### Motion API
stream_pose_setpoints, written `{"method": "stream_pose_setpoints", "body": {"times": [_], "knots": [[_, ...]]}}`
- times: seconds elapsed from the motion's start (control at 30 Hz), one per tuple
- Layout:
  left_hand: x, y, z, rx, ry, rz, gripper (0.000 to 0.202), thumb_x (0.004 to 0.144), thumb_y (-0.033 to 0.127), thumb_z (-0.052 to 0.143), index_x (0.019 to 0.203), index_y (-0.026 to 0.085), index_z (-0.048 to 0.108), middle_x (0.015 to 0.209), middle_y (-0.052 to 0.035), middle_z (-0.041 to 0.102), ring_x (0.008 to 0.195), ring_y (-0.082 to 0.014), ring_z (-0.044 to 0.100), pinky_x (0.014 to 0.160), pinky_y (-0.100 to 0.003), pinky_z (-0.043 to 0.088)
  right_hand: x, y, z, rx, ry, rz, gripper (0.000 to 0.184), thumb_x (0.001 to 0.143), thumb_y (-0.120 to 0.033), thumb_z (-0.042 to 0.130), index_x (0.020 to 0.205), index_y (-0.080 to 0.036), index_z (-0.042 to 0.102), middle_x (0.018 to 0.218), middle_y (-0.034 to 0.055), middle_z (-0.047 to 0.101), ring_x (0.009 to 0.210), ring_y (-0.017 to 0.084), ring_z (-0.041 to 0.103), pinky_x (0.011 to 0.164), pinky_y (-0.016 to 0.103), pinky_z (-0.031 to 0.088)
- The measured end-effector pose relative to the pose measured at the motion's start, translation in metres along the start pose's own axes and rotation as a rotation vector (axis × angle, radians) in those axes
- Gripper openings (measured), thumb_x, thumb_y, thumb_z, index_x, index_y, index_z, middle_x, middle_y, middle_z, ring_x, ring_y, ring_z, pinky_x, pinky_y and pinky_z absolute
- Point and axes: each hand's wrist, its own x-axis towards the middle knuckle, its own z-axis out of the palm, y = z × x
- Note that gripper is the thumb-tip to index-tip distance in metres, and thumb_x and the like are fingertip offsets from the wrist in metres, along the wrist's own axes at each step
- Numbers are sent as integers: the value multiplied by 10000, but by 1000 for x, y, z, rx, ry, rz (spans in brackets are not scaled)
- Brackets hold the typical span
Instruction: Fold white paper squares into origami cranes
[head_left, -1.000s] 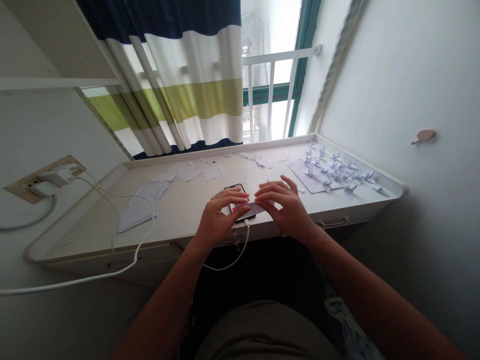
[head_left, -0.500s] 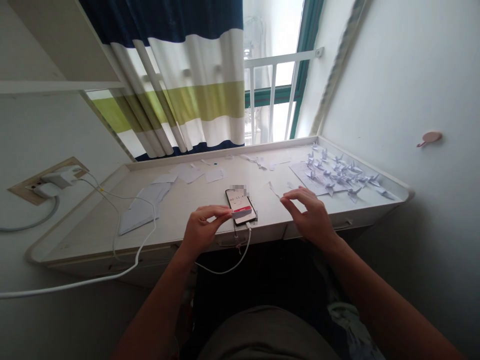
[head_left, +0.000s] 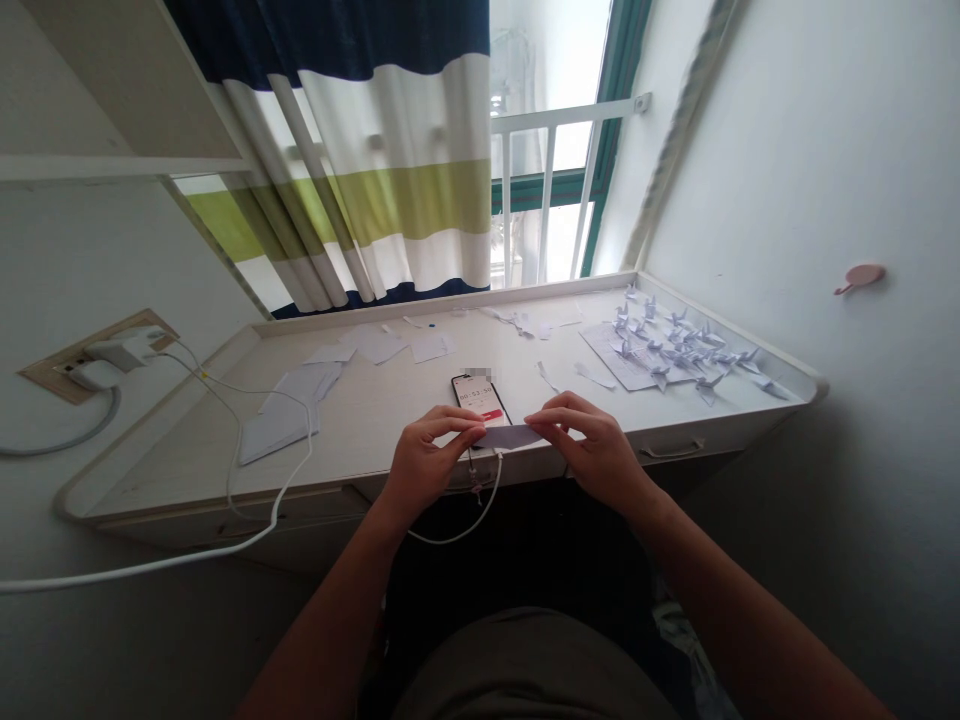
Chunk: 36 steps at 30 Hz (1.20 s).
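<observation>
A small folded piece of pale paper (head_left: 511,436) sits at the desk's front edge, pinched from both sides. My left hand (head_left: 429,462) grips its left end with curled fingers. My right hand (head_left: 592,450) grips its right end the same way. Just behind the paper lies a black phone (head_left: 480,397) with a lit screen and a white cable (head_left: 465,520) hanging from it over the desk edge.
Several folded paper cranes (head_left: 675,345) lie on a sheet at the desk's right back. Loose white sheets (head_left: 289,415) and scraps lie at the left and back. A charger and cables (head_left: 112,355) run from the left wall socket. The desk (head_left: 187,450) has a raised rim.
My right hand was off the paper half a second ago, hovering to the right; it has come back left and pinched the paper's right end. My left hand kept hold of it.
</observation>
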Motion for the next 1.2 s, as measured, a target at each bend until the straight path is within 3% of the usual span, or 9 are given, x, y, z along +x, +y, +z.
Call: {"method": "stream_pose_setpoints", "body": {"times": [0.13, 0.27, 0.37, 0.47, 0.67, 0.83, 1.07, 1.2], "knots": [[0, -7, -2, 66, 42, 138, 106, 901, 327, 763, 866, 251, 829, 914, -64, 788, 937, -223, 699, 887, -376, 547, 0, 0, -1, -15, 5, 19, 207, 1015, -339, 618, 966, -257, 801, 870, 36, 691, 790, 182, 664, 723, 334, 534], [-1, -14, -7, 124, 149, 134, 133, 905, 342, 757, 854, 230, 810, 921, -59, 769, 901, -199, 693, 832, -339, 536, 0, 6, -8, -10, 85, 49, 196, 1008, -348, 629, 969, -248, 793, 861, 39, 691, 798, 193, 660, 716, 346, 520], [-4, -14, -8, 173, 197, 71, 198, 910, 378, 741, 1039, 236, 790, 912, -39, 767, 871, -187, 693, 791, -314, 533, 0, 8, -13, 7, 109, 58, 181, 994, -373, 653, 986, -264, 797, 882, 41, 704, 827, 204, 666, 739, 361, 530], [-7, -6, -4, 191, 102, 18, 404, 896, 406, 754, 1269, 255, 718, 870, -13, 779, 816, -178, 704, 809, -317, 548, -1, 4, -12, 18, 104, 69, 179, 987, -378, 663, 1005, -271, 805, 890, 41, 705, 831, 204, 668, 745, 367, 536], [-9, 5, 9, 93, 87, -14, 245, 909, 403, 733, 1093, 262, 813, 1074, -57, 821, 907, -219, 760, 858, -351, 602, -1, -8, -10, 45, 85, 96, 194, 984, -382, 657, 1022, -274, 814, 909, 50, 731, 837, 211, 688, 759, 369, 564], [-10, 0, 18, -102, 167, -120, 186, 860, 378, 789, 977, 240, 832, 981, -56, 828, 927, -230, 775, 868, -351, 614, -6, -8, -5, 43, 84, 185, 239, 968, -351, 673, 1151, -261, 797, 1010, 62, 771, 918, 228, 712, 826, 379, 580], [-10, 2, 22, -334, 87, -257, 341, 795, 352, 845, 1101, 207, 806, 687, 5, 724, 622, -124, 667, 574, -225, 522, -8, 1, 2, 273, 38, 294, 281, 917, -382, 733, 1157, -252, 796, 1034, 64, 812, 949, 243, 746, 892, 424, 606], [-8, 5, 19, -319, 79, -254, 268, 781, 366, 856, 991, 200, 836, 813, -47, 792, 739, -167, 719, 680, -273, 585, -6, 1, 6, 371, 86, 299, 234, 864, -395, 791, 1038, -244, 826, 934, 56, 815, 874, 235, 753, 835, 408, 618]]}}
